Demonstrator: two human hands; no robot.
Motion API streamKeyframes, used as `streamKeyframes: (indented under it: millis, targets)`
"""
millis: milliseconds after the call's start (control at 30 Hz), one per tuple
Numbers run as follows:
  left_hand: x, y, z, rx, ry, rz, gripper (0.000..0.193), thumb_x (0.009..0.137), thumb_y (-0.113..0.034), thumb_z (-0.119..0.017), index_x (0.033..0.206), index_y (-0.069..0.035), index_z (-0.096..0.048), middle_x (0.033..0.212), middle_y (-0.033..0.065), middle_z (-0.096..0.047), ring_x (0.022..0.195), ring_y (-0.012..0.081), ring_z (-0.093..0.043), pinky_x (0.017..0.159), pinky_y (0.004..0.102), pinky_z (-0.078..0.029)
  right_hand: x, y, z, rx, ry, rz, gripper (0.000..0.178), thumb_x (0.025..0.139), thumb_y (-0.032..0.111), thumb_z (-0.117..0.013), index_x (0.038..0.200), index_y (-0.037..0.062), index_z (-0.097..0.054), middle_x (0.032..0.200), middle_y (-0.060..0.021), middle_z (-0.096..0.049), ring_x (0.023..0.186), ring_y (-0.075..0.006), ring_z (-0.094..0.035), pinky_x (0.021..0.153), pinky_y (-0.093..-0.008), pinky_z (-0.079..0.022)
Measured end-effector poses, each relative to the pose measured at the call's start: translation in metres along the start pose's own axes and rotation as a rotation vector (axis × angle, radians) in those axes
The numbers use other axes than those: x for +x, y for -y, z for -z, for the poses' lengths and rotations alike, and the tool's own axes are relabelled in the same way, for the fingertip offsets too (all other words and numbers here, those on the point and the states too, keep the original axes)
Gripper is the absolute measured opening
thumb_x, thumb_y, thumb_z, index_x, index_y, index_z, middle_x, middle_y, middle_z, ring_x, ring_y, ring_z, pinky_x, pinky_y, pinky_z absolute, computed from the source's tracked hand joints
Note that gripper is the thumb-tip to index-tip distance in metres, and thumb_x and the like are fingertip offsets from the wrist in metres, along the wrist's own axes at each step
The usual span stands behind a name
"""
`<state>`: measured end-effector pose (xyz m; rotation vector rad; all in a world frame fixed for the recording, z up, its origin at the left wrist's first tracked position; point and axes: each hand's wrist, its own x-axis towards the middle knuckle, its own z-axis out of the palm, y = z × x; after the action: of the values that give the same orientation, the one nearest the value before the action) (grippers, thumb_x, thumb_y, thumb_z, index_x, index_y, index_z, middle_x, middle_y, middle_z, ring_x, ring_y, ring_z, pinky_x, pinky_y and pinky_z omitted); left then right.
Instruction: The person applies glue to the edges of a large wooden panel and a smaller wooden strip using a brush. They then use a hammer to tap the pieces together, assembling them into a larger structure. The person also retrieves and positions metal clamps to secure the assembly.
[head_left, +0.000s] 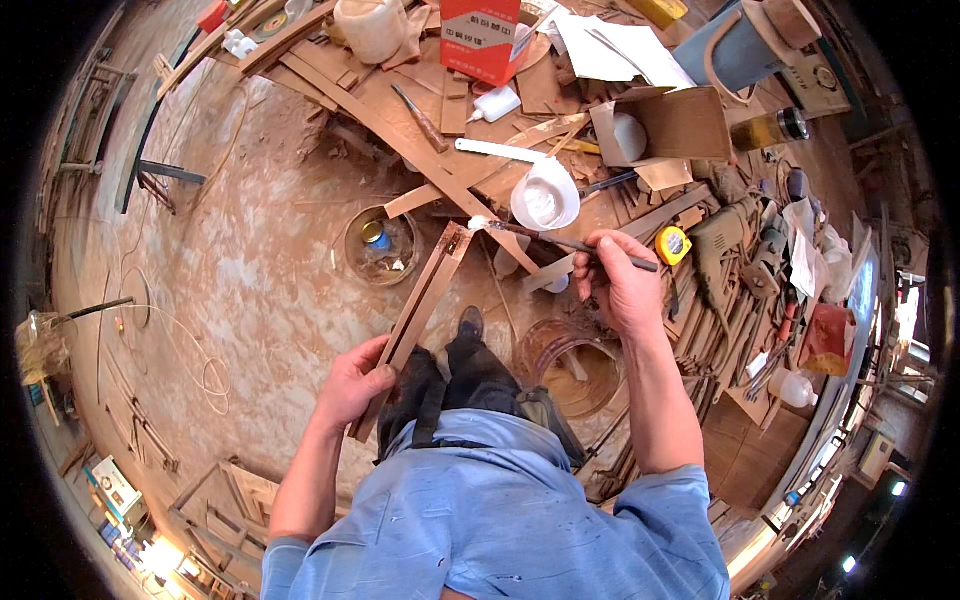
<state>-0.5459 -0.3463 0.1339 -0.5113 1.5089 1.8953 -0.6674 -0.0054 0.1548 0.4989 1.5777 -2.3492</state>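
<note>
My left hand is wrapped round the lower part of a long wooden strip with a dark groove along its length. The strip slants up and away to the right, over the floor. Between the fingers of my right hand is a thin, dark-handled brush, its tip coated in white paste. That tip is close to the strip's far end, by a slot there; whether they touch I cannot tell. Just beyond the brush, a white long-handled scoop on the bench holds white paste.
Wood offcuts, a red box, a white squeeze bottle and a chisel-like tool lie on the cluttered bench. An open cardboard box and yellow tape measure are at right. Round tubs stand below.
</note>
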Motion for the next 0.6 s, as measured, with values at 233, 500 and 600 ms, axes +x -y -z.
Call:
streamKeyframes:
  millis: [233,500,600]
  targets:
    - [-0.001,-0.004,-0.002,-0.006,-0.019,0.018,0.054,0.079,-0.021,-0.064,0.128,-0.001,-0.051,0.095,0.0095,-0.064,0.067,0.0169,-0.062,0.06,0.0307,-0.052,-0.004,-0.002,-0.003,-0.057,0.028,0.018,0.02,0.094,0.014,-0.056,0.102,-0.0041,-0.06,0.08,-0.0129,-0.065,0.062,-0.0161,-0.059,0.052,-0.0255,-0.049]
    - [-0.001,-0.004,0.0,-0.031,-0.002,0.001,0.049,0.086,-0.016,-0.063,0.13,0.0,-0.05,0.096,0.0074,-0.061,0.072,0.0134,-0.059,0.061,0.0296,-0.053,-0.022,-0.005,-0.01,-0.072,0.122,-0.004,0.019,0.094,0.014,-0.055,0.1,-0.0033,-0.062,0.079,-0.0095,-0.065,0.062,-0.013,-0.058,0.054,-0.024,-0.048]
    - [-0.001,-0.003,0.001,-0.021,-0.014,0.009,0.048,0.086,-0.015,-0.061,0.13,0.001,-0.049,0.096,0.0075,-0.062,0.072,0.0133,-0.059,0.061,0.0299,-0.053,-0.028,-0.003,-0.01,-0.132,0.135,-0.059,0.019,0.093,0.014,-0.055,0.1,-0.0022,-0.063,0.078,-0.0086,-0.065,0.06,-0.0123,-0.058,0.052,-0.0234,-0.047]
